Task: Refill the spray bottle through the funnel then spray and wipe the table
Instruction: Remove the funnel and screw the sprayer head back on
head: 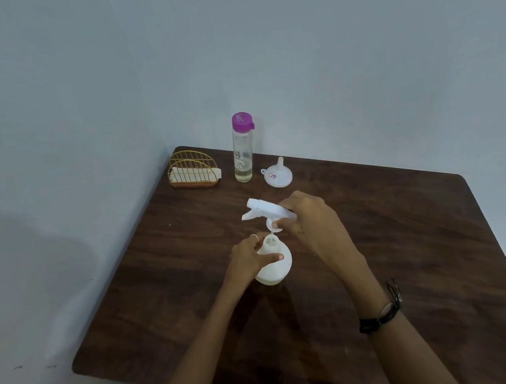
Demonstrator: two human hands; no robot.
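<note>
Wooden table (401,240): left hand (248,257) steadies bottle (277,268), right hand (308,217) lifts sprayer (262,209)

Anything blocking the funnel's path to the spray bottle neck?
Yes: the sprayer head, held in the right hand, hangs just above the bottle neck, between it and the funnel. Left hand grips the bottle.

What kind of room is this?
Probably a plain home or dining corner: a dark wooden table against bare walls, a gold wire napkin holder, and a purple-capped bottle.
</note>
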